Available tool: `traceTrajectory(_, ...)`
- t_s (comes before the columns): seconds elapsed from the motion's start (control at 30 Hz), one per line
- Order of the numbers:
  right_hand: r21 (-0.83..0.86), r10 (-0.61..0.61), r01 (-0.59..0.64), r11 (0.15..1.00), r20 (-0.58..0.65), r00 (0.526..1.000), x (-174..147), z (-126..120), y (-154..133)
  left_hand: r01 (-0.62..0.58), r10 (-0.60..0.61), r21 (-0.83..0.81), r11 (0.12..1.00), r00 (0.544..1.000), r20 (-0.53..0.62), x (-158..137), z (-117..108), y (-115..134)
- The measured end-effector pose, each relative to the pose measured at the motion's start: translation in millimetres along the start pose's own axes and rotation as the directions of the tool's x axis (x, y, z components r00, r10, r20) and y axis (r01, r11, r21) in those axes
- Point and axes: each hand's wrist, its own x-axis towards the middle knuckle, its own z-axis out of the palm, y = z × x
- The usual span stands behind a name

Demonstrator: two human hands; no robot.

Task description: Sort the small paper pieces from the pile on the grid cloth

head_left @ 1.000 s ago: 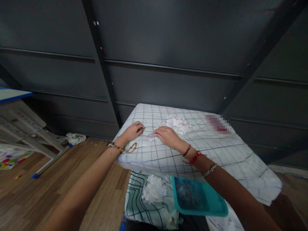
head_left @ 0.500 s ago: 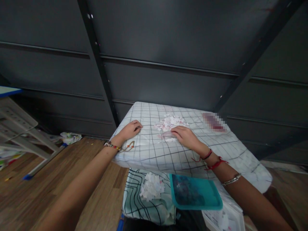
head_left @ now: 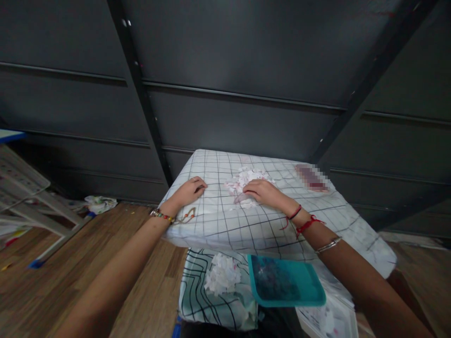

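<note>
My left hand (head_left: 190,190) rests on the white checked cloth (head_left: 211,225), fingers apart and loosely curled, holding nothing. A string of beads (head_left: 189,215) hangs from its wrist onto the cloth. My right hand (head_left: 263,191) is at the near edge of a heap of small white paper scraps (head_left: 248,176). Its fingers are pressed together, tips down, right beside a small see-through pinkish plastic bag (head_left: 241,198). What they pinch, if anything, is hidden under the hand. A few scraps lie around the bag.
Below the padded surface, another paper heap (head_left: 222,274) sits on a green patterned cloth (head_left: 197,286). Beside it are a teal tray (head_left: 310,284) with dark contents and a white box (head_left: 347,319). A blurred-out item (head_left: 313,178) lies far right. A dark metal wall (head_left: 239,122) stands behind.
My right hand has shifted slightly left, towards the paper heap, covering more of its near edge and of the plastic bag's right end. My left hand has stayed in place.
</note>
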Motion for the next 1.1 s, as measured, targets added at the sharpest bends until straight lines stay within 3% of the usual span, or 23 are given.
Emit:
traceTrajectory(0.17, -0.073, 0.103, -0.108, 0.992, -0.061, 0.993, -1, 1, 5, -0.007, 0.007, 0.001, 1.000, 1.000, 0.001, 1, -1, 0)
traceTrajectory(0.4, -0.077, 0.024, -0.024, 0.997, -0.011, 1.000, -5, -6, 8, 0.002, -0.002, 0.016, 1.000, 1.000, 0.012, 1, -2, 2)
traceTrajectory(0.57, -0.182, 0.106, -0.108, 0.977, -0.020, 0.994, 3, -4, 7, 0.013, -0.013, 0.012, 1.000, 1.000, 0.017, 1, -1, 2)
traceTrajectory(0.73, -0.127, 0.172, -0.185, 0.975, -0.105, 0.980, -2, -7, 11, 0.005, -0.005, 0.010, 1.000, 1.000, 0.008, 1, -1, 2)
traceTrajectory(0.97, -0.085, 0.083, -0.084, 0.993, -0.011, 0.996, -21, -2, 3, 0.000, -0.001, 0.023, 1.000, 1.000, 0.009, 1, 0, 2)
traceTrajectory(1.1, -0.014, 0.126, -0.127, 0.992, -0.068, 0.990, -27, -3, 1, -0.004, 0.004, 0.023, 1.000, 1.000, 0.005, 1, 0, 1)
